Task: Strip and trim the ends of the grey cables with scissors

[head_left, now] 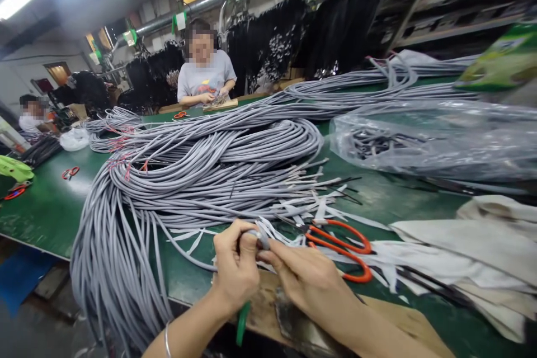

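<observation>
My left hand [237,260] is closed round a grey cable end [260,238] at the front edge of the green table. Pressed up against it from the right, my right hand [308,277] pinches at the same cable end; its fingertips are partly hidden. One grey cable runs left from my hands toward a large bundle of grey cables [201,173], which hangs over the front edge at the left. White strips [272,229] lie just behind my fingers. Orange-handled scissors [339,240] rest right of them, beside a white cloth [453,246].
A plastic bag [436,140] with dark parts lies at the right on the green table [184,285]. More orange scissors [70,172] are at the left. A person [207,75] works across the table; another is at the far left. Below my hands is a wooden board [268,302].
</observation>
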### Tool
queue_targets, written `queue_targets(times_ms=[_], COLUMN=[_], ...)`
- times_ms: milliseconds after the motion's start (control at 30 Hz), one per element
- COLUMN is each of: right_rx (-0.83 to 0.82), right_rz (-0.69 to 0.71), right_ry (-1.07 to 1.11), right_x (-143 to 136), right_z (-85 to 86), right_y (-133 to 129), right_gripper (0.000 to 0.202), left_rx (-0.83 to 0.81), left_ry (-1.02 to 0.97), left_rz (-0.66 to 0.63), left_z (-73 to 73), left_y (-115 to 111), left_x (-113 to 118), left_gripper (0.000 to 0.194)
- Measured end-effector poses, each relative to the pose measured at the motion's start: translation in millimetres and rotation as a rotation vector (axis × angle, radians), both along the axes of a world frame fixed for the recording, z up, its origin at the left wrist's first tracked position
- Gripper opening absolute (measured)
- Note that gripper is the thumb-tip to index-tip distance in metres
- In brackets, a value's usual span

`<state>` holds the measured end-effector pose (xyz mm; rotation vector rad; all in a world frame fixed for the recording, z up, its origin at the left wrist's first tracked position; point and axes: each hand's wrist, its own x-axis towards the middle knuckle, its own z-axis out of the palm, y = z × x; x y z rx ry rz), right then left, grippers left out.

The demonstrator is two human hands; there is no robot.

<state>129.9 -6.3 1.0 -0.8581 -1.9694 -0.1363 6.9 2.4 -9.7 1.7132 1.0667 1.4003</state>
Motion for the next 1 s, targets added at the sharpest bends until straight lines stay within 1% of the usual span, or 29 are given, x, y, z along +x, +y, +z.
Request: queue_targets(times_ms=[100,167,200,267,300,333,367,400,500,567,633,700,733,800,867,933,967,1000], right_rx=[-0.028,0.019,0.069,0.155,0.167,0.139,0.054,-0.075,-0.526,-0.779,-0.99,-1.138,-1.182,-1.219,-1.207,-1.154,-1.113,-1.066], right_rz=[-0.036,-0.109,-0.145,-0.186,-0.186,-0.17,-0.136,-0.089,0.109,0.236,0.332,0.39,0.409,0.426,0.405,0.334,0.276,0.205], right_ry=[0.027,0.051,0.06,0.063,0.077,0.107,0.152,0.205,0.357,0.429,0.473,0.467,0.447,0.385,0.311,0.245,0.22,0.198], right_x=[12,22,26,30,30,29,26,23,14,8,4,-2,-5,-14,-22,-26,-23,-18], right_z=[4.1,10.0,13.8,22.0,25.8,29.0,31.5,33.2,33.1,29.8,25.2,19.7,16.7,10.9,6.8,6.8,8.6,11.3], right_y=[5,7,8,11,14,18,22,28,44,51,54,53,52,50,49,51,54,57], right_gripper=[0.029,0.02,0.015,0.012,0.012,0.013,0.015,0.018,0.024,0.024,0.026,0.029,0.03,0.029,0.027,0.026,0.025,0.024], left_rx=[-0.062,-0.088,-0.089,-0.078,-0.068,-0.057,-0.048,-0.043,-0.053,-0.05,-0.04,-0.036,-0.037,-0.039,-0.039,-0.034,-0.036,-0.052], left_ry=[0.056,0.125,0.16,0.214,0.219,0.209,0.189,0.161,0.085,0.039,-0.014,-0.067,-0.086,-0.088,-0.022,0.046,0.044,0.012], left_rz=[-0.003,-0.001,-0.017,-0.096,-0.138,-0.17,-0.192,-0.206,-0.254,-0.299,-0.341,-0.375,-0.386,-0.416,-0.517,-0.593,-0.562,-0.488], left_z=[4.9,8.6,10.2,12.1,12.4,12.4,12.1,11.7,9.3,7.1,5.0,4.1,4.4,6.9,11.2,15.4,17.0,18.0], left_y=[0,-1,-3,-5,-6,-6,-7,-6,-4,-1,2,3,3,1,-3,-7,-8,-7], left_x=[-2,-1,-1,1,1,2,2,3,2,1,0,0,1,3,8,12,12,12], left_gripper=[0.047,0.042,0.04,0.039,0.04,0.042,0.044,0.047,0.051,0.05,0.048,0.048,0.048,0.05,0.053,0.054,0.054,0.054])
